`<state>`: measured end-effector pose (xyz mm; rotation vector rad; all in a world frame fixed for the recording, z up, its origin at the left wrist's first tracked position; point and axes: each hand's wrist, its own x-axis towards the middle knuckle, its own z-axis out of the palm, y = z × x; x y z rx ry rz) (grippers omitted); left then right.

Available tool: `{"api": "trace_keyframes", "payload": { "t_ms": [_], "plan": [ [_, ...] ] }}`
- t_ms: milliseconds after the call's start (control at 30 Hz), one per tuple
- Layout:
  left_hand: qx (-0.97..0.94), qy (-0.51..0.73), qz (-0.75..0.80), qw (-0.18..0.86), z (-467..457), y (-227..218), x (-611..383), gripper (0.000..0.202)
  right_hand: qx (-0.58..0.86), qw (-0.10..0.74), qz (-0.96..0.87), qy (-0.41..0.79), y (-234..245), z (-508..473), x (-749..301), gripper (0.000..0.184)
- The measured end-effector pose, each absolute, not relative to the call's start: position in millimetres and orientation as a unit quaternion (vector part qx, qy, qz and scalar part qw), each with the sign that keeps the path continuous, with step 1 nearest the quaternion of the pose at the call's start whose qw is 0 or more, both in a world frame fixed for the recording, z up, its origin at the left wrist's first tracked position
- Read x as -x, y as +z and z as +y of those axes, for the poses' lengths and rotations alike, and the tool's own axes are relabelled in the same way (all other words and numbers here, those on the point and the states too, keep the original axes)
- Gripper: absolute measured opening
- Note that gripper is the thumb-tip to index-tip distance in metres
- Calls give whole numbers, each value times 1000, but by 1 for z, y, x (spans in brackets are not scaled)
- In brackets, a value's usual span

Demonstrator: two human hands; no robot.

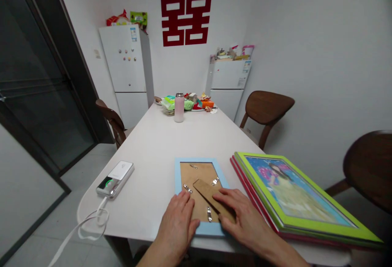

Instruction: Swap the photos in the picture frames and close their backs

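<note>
At six o'clock on the table [147, 214], the blue frame [178, 177]: face down, backing [205, 172] seated; that much looks done.
Metal clips [209, 214]: locked or loose, can't tell; what's left stays unclear.
Left hand [175, 220]: released, resting at the frame's seven o'clock.
Right hand [241, 218]: at five, grasping the brown stand [206, 191], hiding its lower end.
Frame stack [294, 195], three o'clock: lower frames mostly covered.

The white table [147, 148] holds a blue frame [178, 179], stacked frames [298, 191], power bank [115, 180] and bottle [179, 108].

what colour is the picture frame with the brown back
The picture frame is light blue, best seen in the head view.
</note>
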<state>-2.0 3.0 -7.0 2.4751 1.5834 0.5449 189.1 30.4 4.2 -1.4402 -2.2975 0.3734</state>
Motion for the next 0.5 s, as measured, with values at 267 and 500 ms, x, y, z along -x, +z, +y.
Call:
{"api": "trace_keyframes", "payload": {
  "t_ms": [267,500],
  "plan": [
    [-823,144,539,110,-2,1,5,38,486,204,-844,96,-4,39,-189,34],
    [-827,156,525,125,-5,-1,7,49,568,183,-802,8,-1,71,-175,29]
  ]
}}
